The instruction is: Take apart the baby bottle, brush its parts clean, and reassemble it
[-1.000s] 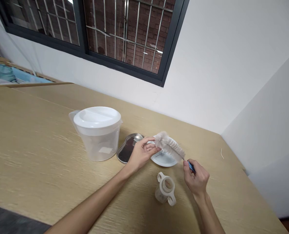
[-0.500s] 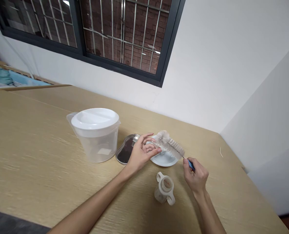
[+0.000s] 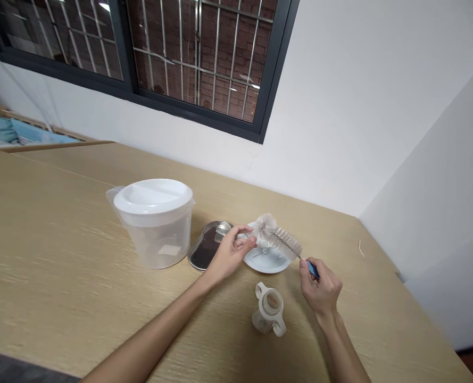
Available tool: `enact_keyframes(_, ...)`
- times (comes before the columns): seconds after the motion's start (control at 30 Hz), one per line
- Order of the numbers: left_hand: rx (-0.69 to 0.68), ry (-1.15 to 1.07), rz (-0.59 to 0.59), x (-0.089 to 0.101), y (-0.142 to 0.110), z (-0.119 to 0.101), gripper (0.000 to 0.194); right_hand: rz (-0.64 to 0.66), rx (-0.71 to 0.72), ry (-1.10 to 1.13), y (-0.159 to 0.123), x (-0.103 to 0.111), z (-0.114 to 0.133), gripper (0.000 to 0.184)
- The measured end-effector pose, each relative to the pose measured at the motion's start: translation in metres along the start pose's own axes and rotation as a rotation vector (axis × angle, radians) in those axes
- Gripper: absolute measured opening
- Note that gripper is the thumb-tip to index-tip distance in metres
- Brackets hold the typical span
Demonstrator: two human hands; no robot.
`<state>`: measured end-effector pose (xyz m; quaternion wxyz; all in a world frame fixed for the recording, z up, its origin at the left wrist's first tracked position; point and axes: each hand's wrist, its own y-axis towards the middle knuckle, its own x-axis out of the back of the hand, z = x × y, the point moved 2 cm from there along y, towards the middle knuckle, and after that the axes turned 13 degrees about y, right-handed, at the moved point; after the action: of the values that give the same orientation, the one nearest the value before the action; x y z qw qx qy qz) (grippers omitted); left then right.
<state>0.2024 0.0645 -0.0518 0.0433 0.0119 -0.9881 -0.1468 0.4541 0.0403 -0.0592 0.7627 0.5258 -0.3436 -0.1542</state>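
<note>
Gripping a bottle brush by its blue handle, the right hand closes thumb and fingers around the grip, with the bristled head pointing up and to the left over a white plate. The left hand is half-curled and wrapped around nothing. Its fingertips come up against the far end of the bristles, though whether they press in or only graze them is hard to tell. Both hands are at the brush together: the right on the handle, the left at the head.

The brush head hangs just above the plate, and a small thin item lies on the plate, too small to name. Just left of the plate sits a shallow heart-shaped steel tray, with a shiny spoon-like piece at its edge close to the left fingers. Further left of the plate stands a clear plastic pitcher with a white lid. Just nearer the person than the plate, an open baby bottle with two handles stands upright, out of reach of neither hand — all of it on a pale wood-grain bench. Beyond the plate rise a white wall and a barred window.
</note>
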Motion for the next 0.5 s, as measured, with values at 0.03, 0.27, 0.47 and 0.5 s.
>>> enact_keyframes(0.03, 0.020, 0.017, 0.025, 0.000, 0.000, 0.002, 0.050, -0.001, 0.002, -0.001, 0.000, 0.000, 0.001, 0.021)
enact_keyframes(0.27, 0.024, 0.129, 0.105, -0.004, 0.000, 0.012, 0.049, 0.003, 0.045, -0.007, 0.002, 0.001, 0.007, 0.019)
enact_keyframes(0.47, -0.077, 0.393, 0.047, -0.009, -0.002, 0.017, 0.032, 0.038, 0.060, 0.016, 0.003, 0.000, 0.012, 0.019)
enact_keyframes(0.5, -0.086, 0.455, 0.051, -0.010, -0.002, 0.017, 0.029, 0.043, 0.067, 0.023, 0.003, 0.000, 0.014, 0.019)
